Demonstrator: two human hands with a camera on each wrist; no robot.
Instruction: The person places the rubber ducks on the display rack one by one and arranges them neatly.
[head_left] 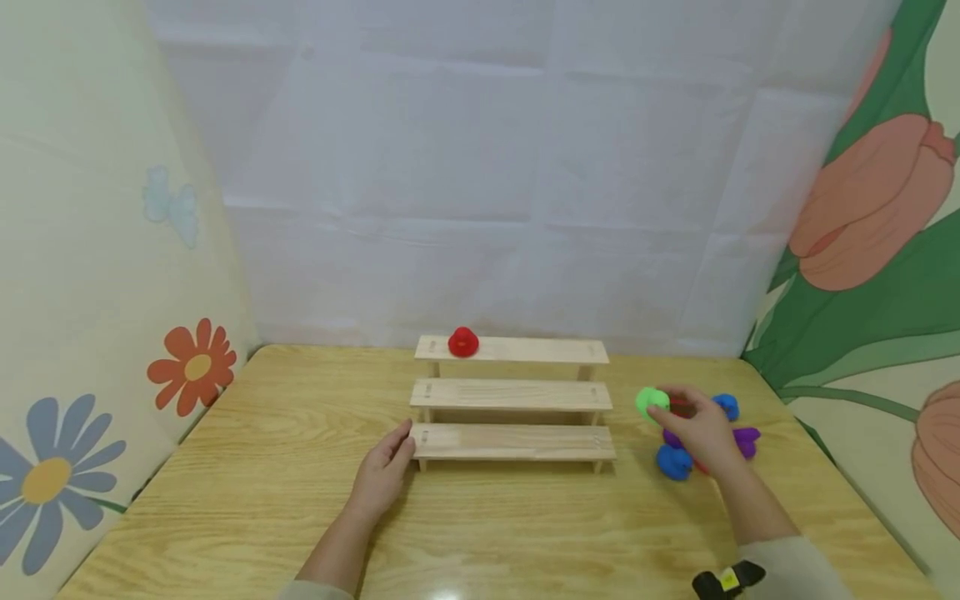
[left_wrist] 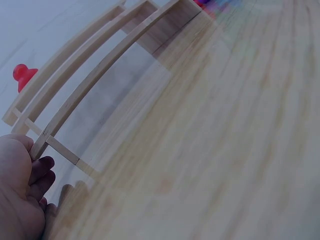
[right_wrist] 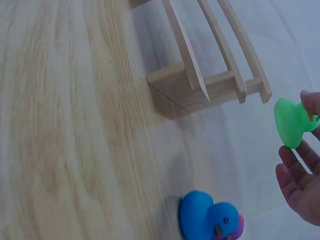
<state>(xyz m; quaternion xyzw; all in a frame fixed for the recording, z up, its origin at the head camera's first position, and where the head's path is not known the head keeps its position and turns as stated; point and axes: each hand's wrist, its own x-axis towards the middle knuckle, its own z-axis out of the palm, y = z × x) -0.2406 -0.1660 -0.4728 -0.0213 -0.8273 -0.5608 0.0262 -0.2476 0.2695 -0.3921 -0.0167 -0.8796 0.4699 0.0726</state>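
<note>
A three-step wooden rack (head_left: 517, 395) stands on the table, and a red rubber duck (head_left: 462, 342) sits toward the left of its top step. At the left end of the lowest step, my left hand (head_left: 382, 477) grips the board, thumb above and fingers bent below it in the left wrist view. My right hand (head_left: 705, 429) pinches a bright green rubber duck (right_wrist: 289, 122) between thumb and fingers, in the air to the right of the rack. Below that hand lie blue ducks (head_left: 673, 462) and purple ones (head_left: 746, 442), partly hidden by the hand.
The wood-grain table (head_left: 247, 467) reaches back to a white cloth wall (head_left: 480, 167). Flower-printed cloth panels (head_left: 90, 275) stand at both sides. Something red shows among the ducks, mostly covered by the right hand.
</note>
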